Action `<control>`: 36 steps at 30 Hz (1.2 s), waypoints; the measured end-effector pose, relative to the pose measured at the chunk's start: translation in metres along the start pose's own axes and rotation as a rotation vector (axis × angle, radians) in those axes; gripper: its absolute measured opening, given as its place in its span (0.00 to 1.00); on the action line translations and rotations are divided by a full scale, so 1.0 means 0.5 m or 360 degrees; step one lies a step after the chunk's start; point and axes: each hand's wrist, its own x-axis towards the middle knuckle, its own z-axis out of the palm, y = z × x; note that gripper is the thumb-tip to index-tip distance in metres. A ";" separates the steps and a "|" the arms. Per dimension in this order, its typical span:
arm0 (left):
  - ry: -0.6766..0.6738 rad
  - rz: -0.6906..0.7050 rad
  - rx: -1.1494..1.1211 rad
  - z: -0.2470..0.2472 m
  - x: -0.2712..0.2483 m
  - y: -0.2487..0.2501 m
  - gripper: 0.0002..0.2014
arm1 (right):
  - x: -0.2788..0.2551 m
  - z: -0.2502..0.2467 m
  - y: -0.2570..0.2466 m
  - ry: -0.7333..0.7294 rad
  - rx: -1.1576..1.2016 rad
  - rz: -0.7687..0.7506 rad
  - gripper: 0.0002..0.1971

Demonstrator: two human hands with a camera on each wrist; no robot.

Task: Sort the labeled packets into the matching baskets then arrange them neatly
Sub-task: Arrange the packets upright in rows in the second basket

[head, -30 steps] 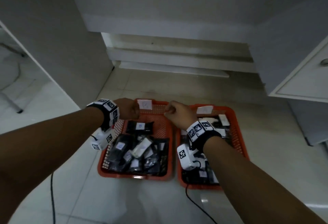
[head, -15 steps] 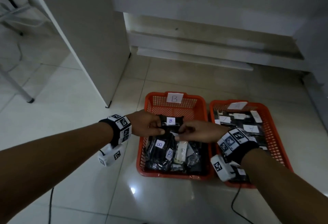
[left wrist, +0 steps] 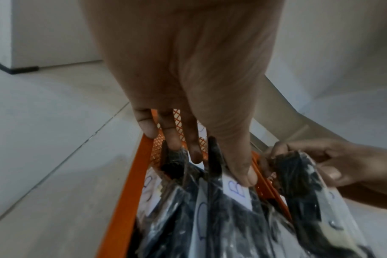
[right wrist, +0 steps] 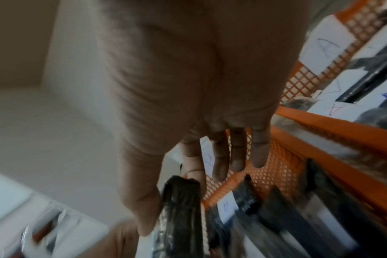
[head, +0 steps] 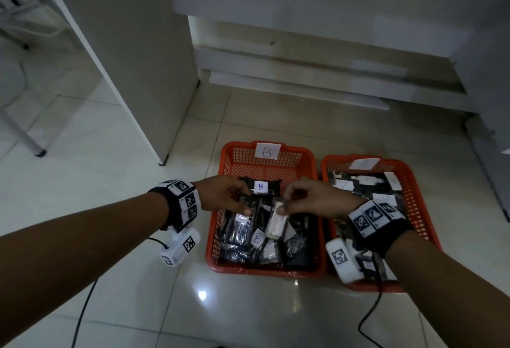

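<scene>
Two orange baskets stand side by side on the floor: basket B point(head: 309, 160) on the left, basket A point(head: 405, 182) on the right, each with a paper letter tag on its far wall. Several black packets with white labels fill both. My left hand point(head: 242, 204) point(left wrist: 221, 167) pinches a black B-labelled packet point(left wrist: 236, 192) in basket B, thumb on its label. My right hand point(head: 283, 201) point(right wrist: 172, 200) pinches the top end of a long pale packet point(head: 276, 223) that stands tilted over the middle of basket B. Another B-labelled packet point(head: 260, 187) lies flat beyond the hands.
A white cabinet panel point(head: 124, 44) stands at the left, close to basket B's far left corner. A chair leg point(head: 24, 138) is at the far left. Low white ledges point(head: 303, 83) run along the back. Cables point(head: 369, 317) trail on the tiled floor in front.
Both hands came down from the far rims of the baskets into basket B. The left took hold of a black packet, and the right raised the pale packet. The view tilted down.
</scene>
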 end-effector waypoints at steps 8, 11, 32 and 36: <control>0.0250 -0.0045 -0.0058 -0.017 0.000 0.018 0.15 | 0.006 -0.075 0.019 0.0272 0.0514 -0.0060 0.17; 0.0262 -0.0054 0.0083 -0.017 -0.002 0.018 0.12 | 0.007 -0.078 0.037 0.0413 0.0477 -0.0070 0.14; 0.0363 -0.0139 0.0425 -0.033 0.036 0.096 0.21 | 0.030 -0.032 0.083 0.0247 -0.0296 -0.0044 0.12; 0.0113 -0.0158 0.0397 -0.039 -0.007 0.085 0.22 | 0.013 -0.007 0.123 -0.0026 -0.0636 -0.0071 0.15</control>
